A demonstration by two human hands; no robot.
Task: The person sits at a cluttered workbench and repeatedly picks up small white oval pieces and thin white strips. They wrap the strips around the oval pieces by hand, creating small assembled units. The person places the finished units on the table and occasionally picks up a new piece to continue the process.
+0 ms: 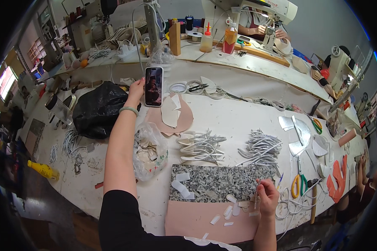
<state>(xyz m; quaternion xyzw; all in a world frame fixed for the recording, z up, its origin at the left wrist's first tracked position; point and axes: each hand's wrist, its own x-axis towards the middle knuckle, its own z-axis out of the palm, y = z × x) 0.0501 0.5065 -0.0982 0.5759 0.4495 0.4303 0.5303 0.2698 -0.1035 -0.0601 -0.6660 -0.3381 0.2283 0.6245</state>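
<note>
My left hand [136, 90] reaches far across the table, its fingers closed at the left edge of a smartphone [153, 90] in a pale case with a lit screen. Over the near right of a speckled stone slab [213, 182], my right hand [268, 196] is closed in a pinch. A thin, pale grey thing [256, 197] shows at its fingertips; its kind is unclear. Small white and beige pieces [235, 209] lie below it on a pink sheet [197, 219]. White curved pieces [181, 189] rest on the slab's left part.
Two bundles of whitish cords [262, 146] lie beyond the slab. Left of them are a plastic bag of scraps [150, 152] and a black bag [100, 109]. Scissors [298, 184] and a hammer [313, 203] lie right. A co-worker's hands are at a sewing machine [269, 37].
</note>
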